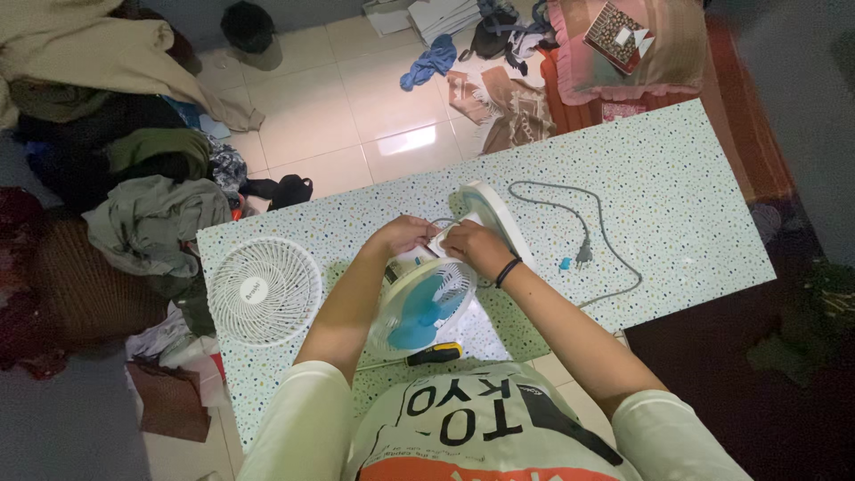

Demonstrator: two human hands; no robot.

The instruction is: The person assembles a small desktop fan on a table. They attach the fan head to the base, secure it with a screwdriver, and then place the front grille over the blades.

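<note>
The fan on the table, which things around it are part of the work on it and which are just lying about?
In use:
- small fan, blue blades, held at its back by left hand and right hand
- detached front grille
- screwdriver
- power cord

Lying about:
- heaped clothes
- blue cloth on the floor
- patterned box

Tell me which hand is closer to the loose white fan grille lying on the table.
Left. The left hand grips the fan above and right of the grille; the right hand holds the fan farther right.
</note>
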